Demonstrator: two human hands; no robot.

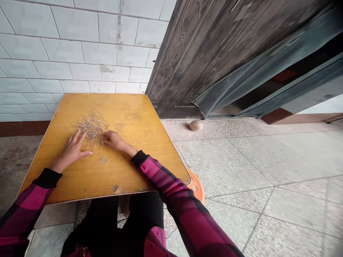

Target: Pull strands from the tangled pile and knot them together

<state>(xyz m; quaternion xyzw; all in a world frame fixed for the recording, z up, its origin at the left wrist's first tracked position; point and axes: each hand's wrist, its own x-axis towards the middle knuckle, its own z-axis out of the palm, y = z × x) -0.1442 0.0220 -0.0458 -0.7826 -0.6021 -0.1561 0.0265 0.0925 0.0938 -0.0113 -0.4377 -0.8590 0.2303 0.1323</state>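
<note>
White glazed wall tile (45, 60) at far left, behind the counter. Left plaid sleeve (26, 210), magenta and black, comes in low from the frame edge. Left grip (71, 150) is open: palm down, fingers spread, resting on the yellow wood-veneer counter (134, 114), fingertips at the near edge of the thin silvery wire tangle (92, 128). The tangle sits loose in a mound near the counter's far-left middle, with a stray loop (119, 125) lying off its right side. Right grip (114, 140) has fingers curled down on the tangle's right edge; closed on a strand or just touching, cannot tell, fingertips too small to resolve. Handling, in my judgement: wire this fine looks prone to snagging, so use light, flat pressure with the left as hold-down, and tease outer loops at the edge rather than pulling through the mound. Chipped veneer patch (103, 159) sits just below, a possible catch point. Further right: orange plastic stool (197, 185) under the counter corner, small round stone (196, 125) on the terrazzo floor (235, 164), dark embossed metal door (187, 60) beyond.
</note>
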